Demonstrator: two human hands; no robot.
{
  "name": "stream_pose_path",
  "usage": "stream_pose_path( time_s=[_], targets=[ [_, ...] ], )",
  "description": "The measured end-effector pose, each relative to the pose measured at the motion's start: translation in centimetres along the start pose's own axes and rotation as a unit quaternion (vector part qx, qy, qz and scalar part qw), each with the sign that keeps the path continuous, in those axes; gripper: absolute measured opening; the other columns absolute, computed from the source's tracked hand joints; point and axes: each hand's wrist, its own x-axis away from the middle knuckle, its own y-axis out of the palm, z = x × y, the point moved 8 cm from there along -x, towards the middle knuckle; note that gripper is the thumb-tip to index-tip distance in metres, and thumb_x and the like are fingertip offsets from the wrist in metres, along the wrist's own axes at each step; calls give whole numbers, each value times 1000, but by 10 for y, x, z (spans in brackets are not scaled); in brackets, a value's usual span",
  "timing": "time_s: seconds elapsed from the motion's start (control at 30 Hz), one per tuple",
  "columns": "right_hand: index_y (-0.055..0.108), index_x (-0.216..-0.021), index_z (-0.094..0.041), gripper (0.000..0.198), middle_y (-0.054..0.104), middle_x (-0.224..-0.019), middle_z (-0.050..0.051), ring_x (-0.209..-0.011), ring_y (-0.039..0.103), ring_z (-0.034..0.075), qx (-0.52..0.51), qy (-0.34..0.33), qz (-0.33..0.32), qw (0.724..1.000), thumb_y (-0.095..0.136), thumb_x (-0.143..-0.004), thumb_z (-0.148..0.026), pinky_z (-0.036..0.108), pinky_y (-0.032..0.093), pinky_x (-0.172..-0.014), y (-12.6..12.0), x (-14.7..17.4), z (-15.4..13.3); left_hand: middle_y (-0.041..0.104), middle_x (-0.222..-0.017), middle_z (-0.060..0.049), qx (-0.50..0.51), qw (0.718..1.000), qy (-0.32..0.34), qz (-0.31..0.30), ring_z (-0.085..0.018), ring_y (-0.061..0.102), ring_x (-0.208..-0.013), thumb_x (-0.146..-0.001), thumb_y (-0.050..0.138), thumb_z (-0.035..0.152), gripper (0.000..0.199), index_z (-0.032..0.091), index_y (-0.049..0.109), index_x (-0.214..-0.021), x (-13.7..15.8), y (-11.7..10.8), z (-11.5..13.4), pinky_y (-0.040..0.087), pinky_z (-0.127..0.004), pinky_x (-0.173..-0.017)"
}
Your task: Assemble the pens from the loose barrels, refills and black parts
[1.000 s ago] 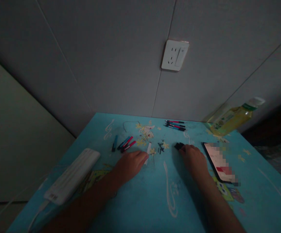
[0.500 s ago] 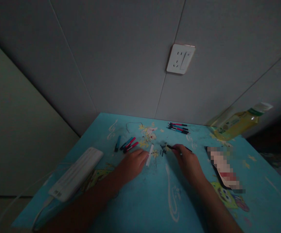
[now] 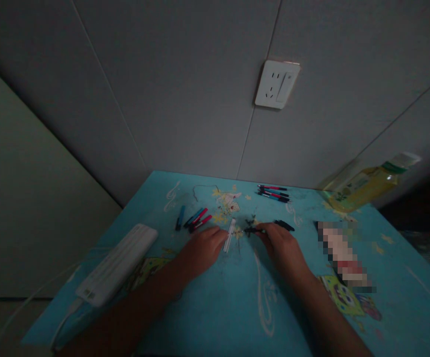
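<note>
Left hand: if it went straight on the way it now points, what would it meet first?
The left hand would likely first meet the white sticks just ahead; whether they already touch is unclear.

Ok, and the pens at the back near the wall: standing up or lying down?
Lying down: the pens stretch lengthwise along the blue tabletop, bunched side by side; none stands on end.
</note>
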Motion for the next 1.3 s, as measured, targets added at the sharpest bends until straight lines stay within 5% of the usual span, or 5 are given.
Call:
stream_pose_path(
  time_s=[0.5, 0.73, 0.9, 1.1, 1.3],
  targets=[
    [66, -108, -22, 17, 72, -104, 6, -95, 65, 19, -132, -117, -39, 984, 52, -99, -24, 35, 48, -89, 13, 7, -44, 68, -105, -8, 0, 998, 67, -22, -19, 68, -95, -100, 46, 32, 31, 20, 53, -128, 7, 23, 8, 56, -33, -87],
    [70, -98, -23, 16, 74, -87, 1, -78, 67, 15, -235, 7, -33, 971, 61, -94, -36, 25, 49, -73, 21, 7, -32, 69, -104, -5, 16, 996, 86, -17, -19, 69, -91, -101, 44, 33, 25, 21, 51, -123, 11, 25, 11, 57, -30, -78],
    [65, -68, -19, 45, 63, -60, 0, -54, 58, 12, -175, 43, -81, 980, 42, -102, -39, 24, 42, -58, 30, 9, -28, 69, -103, -6, 10, 996, 84, -12, -19, 69, -93, -101, 45, 32, 22, 21, 52, -119, 11, 24, 14, 55, -30, -82],
    [63, -113, -22, 23, 69, -93, 3, -81, 63, 16, -213, 15, -49, 976, 59, -94, -36, 26, 47, -73, 16, 6, -32, 67, -97, -5, 6, 999, 45, 3, -20, 68, -89, -102, 40, 27, 17, 20, 52, -111, 5, 10, 5, 55, -32, -77],
    [64, -95, -20, 18, 67, -86, 3, -81, 62, 17, -179, 2, -51, 983, 53, -98, -33, 28, 45, -77, 15, 5, -30, 68, -102, -7, 4, 998, 67, 4, -20, 67, -94, -100, 45, 31, 22, 19, 51, -118, 7, 6, 12, 55, -33, -83]
  ],
)
